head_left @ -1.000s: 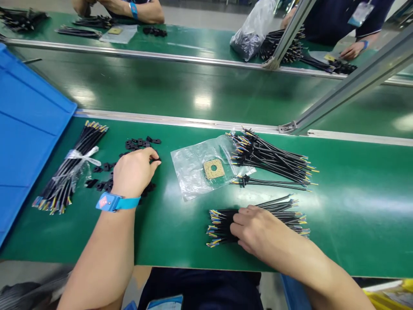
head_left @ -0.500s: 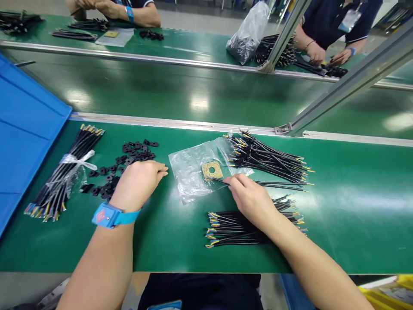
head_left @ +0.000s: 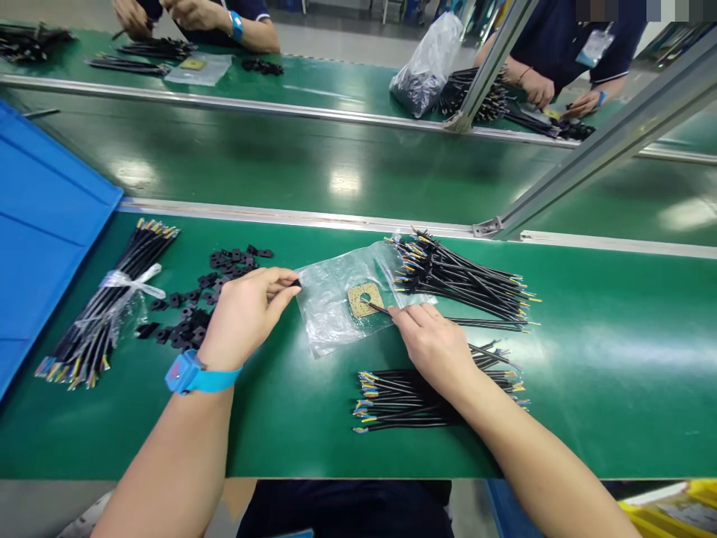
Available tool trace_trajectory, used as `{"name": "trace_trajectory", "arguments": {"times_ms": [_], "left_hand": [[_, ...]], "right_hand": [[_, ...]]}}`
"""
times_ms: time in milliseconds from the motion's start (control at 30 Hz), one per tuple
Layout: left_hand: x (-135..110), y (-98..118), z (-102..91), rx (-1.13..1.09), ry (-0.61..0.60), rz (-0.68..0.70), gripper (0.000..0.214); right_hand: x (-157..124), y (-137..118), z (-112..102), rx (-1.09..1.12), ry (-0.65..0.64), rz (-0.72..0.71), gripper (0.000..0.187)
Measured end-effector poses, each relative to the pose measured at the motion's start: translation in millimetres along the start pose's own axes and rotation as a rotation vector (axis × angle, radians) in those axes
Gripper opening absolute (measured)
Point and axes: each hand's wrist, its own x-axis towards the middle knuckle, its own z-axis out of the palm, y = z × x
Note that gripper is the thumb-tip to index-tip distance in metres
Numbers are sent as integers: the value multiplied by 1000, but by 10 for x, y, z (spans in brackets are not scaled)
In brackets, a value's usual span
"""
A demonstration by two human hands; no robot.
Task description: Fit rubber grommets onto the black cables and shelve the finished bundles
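My left hand (head_left: 246, 310) pinches a small black plastic piece (head_left: 296, 283) at the left edge of a clear plastic bag (head_left: 325, 325). My right hand (head_left: 434, 345) is closed on a black cable (head_left: 382, 308). The cable's stripped tip lies over the hole of a square tan sponge (head_left: 357, 304), which rests on the bag. Left of my left hand is a loose heap of similar black pieces (head_left: 193, 323). Beyond my right hand lies a stack of cables with black pieces on them (head_left: 476, 278). Another cable stack (head_left: 397, 396) lies partly under my right forearm.
At the left lie a tied cable bundle (head_left: 120, 295) and a tilted blue bin (head_left: 45, 239). A metal rail (head_left: 314, 216) and a slanted post (head_left: 588, 142) border the green table (head_left: 616, 373). Two people handle parts across the bench, near a filled clear bag (head_left: 426, 71).
My left hand has moved slightly right, and a black piece now shows at its fingertips. The cable tip in my right hand has shifted up to the sponge's hole.
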Motion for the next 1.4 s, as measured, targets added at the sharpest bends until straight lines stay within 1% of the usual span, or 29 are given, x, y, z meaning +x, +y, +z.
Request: {"name": "trace_trajectory", "arguments": {"times_ms": [67,133,200,267,333,433,533,633,733,867,1000,1133,1300,1400], "left_hand": [[-32,126,62,-348,-7,-67,26],[-74,253,149,-709,-72,-146,33],[-120,361,241,-993,-154,-238,38],[-161,439,316,-1171,-223,-334,40],[-191,487,358,-1269,-268,-401,38],[-215,518,373,-1326,-293,-449,36],[-225,526,364,-1344,-300,-466,35],[-235,523,353,-1351,-314,-466,34],[-245,521,339,-1319,-323,-429,33],[-256,538,325,-1252,-304,-388,32],[-263,561,337,-1244,-305,-410,35],[-266,556,363,-1246,-285,-414,36],[-283,538,380,-1225,-262,-359,35],[-291,537,384,-1214,-233,-349,35]], "right_hand": [[4,0,-50,180,98,41,32],[3,-15,-129,384,187,72,34],[-5,-43,-212,501,249,79,36],[-20,-76,-276,513,294,70,39],[-33,-106,-312,484,331,44,42],[-42,-138,-320,432,374,-8,48],[-46,-156,-294,391,384,-45,51],[-66,-162,-260,371,356,-73,48],[-101,-156,-248,361,307,-90,43],[-133,-136,-279,328,268,-116,41],[-126,-130,-332,293,254,-125,40],[-98,-129,-386,382,259,-100,38],[-78,-120,-432,530,205,-61,36],[-73,-119,-456,620,186,-23,36]]}}
